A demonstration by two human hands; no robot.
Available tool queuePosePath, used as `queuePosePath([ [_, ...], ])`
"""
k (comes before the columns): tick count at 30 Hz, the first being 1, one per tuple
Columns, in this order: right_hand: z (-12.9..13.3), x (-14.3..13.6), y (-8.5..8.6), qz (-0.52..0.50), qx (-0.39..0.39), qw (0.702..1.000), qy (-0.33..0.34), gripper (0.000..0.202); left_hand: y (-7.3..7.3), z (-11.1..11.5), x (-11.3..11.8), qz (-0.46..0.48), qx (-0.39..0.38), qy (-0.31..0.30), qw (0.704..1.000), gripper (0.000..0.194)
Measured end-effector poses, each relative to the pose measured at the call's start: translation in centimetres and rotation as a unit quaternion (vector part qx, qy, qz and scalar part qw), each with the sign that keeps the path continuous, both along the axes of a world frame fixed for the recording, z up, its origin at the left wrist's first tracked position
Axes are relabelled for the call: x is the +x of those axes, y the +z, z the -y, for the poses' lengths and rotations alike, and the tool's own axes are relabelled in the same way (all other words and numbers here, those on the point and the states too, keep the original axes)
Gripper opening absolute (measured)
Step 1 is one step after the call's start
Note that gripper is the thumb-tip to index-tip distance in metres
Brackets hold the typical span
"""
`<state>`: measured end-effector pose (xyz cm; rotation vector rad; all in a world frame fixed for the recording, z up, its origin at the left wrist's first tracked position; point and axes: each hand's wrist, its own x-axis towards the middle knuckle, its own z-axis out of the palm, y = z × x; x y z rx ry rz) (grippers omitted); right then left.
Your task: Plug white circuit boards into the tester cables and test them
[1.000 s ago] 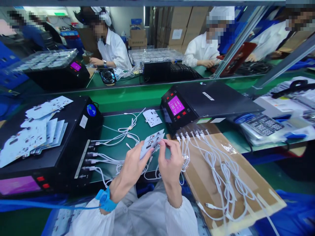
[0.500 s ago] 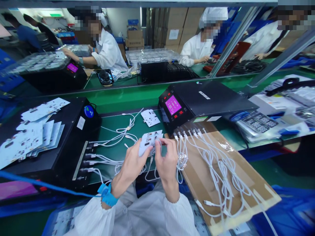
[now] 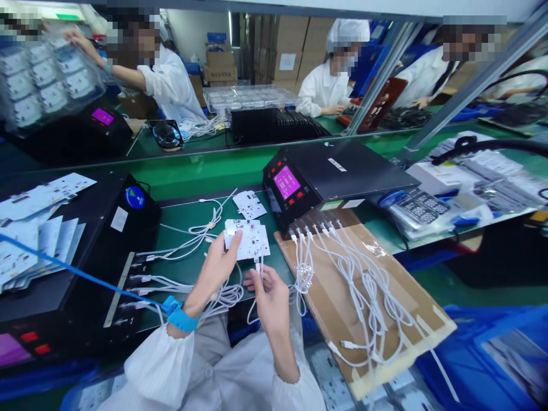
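My left hand [image 3: 219, 261], with a blue strap at its wrist, grips a white circuit board [image 3: 250, 240] by its left side, thumb on top. Just below the board's lower edge, my right hand [image 3: 270, 288] pinches a white cable plug [image 3: 257, 266] that meets the edge; whether it is fully inserted cannot be made out. Another white board [image 3: 249, 204] lies on the green mat [image 3: 180, 221] behind the held one. White cables [image 3: 222, 297] run from the black box at the left, partly hidden behind my left hand.
A black box [image 3: 124, 228] carrying stacked boards [image 3: 47, 251] stands left. Right of centre is a black tester [image 3: 342, 165] with a pink screen, its cables over cardboard [image 3: 334, 291]. A blue cord [image 3: 85, 268] reaches my wrist strap. Co-workers sit across the bench.
The held board now lies flatter, facing up. My right hand has moved from its side to the plug below it. The view has shifted, and a co-worker has lifted a clear tray.
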<state>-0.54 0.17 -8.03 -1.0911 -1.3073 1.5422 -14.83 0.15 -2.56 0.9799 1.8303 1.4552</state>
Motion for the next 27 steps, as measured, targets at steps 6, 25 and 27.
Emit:
queuePosePath([
  [6,-0.9,0.1,0.2,-0.012,-0.029,0.999,-0.025,0.04,-0.6,-0.6,-0.8,0.164,0.0,0.037,0.986,0.054],
  [25,0.4,2.9,2.6,0.443,0.267,0.854,0.046,0.027,1.4,3.1,-0.1,0.128,0.038,0.117,0.984,0.063],
  [27,1.6,7.4,3.1,0.409,0.306,0.854,0.104,0.026,1.8,3.4,0.5,0.132,0.031,0.112,0.985,0.061],
])
